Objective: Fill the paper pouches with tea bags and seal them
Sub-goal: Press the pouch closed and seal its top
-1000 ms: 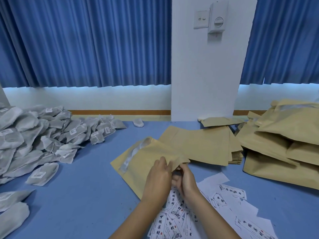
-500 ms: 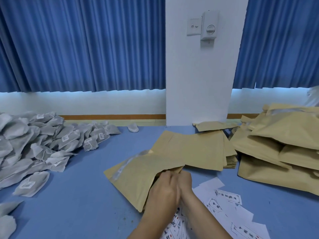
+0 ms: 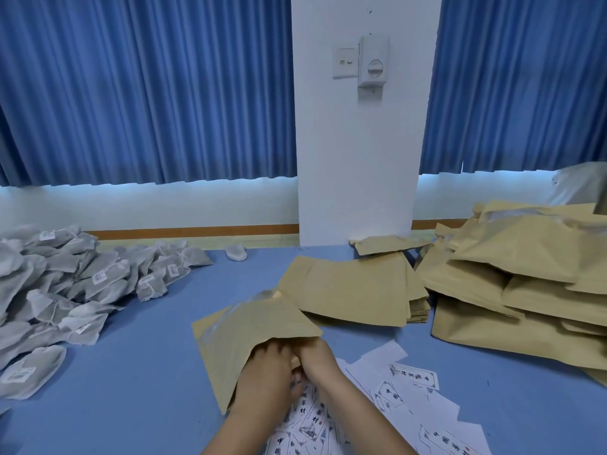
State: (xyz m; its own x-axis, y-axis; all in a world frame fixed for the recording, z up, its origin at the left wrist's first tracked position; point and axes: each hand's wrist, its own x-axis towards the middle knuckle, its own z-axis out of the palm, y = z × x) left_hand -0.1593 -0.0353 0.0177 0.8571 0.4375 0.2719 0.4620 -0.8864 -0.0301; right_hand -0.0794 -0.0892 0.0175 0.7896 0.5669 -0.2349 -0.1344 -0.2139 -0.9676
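- The kraft paper pouch point(image 3: 249, 333) is matte tan and flat, with a clear strip window along its left side; it lies tilted on the smooth blue table point(image 3: 138, 389), just ahead of the wrists.
- Soft grey-white tea bags point(image 3: 65, 284) with small labels lie heaped at the left; flat pouch stock point(image 3: 354, 287) and bulging filled pouches point(image 3: 519, 284) sit to the right.
- The left hand point(image 3: 266, 379) and the right hand point(image 3: 317, 364) are pressed side by side at the pouch mouth, fingertips tucked under its edge, apparently pinching it, though the paper hides the grip.
- Compared with a second ago, the pouch has swung over the knuckles, covering more of the fingers.
- Printed white labels point(image 3: 407, 385) lie scattered beneath the forearms.
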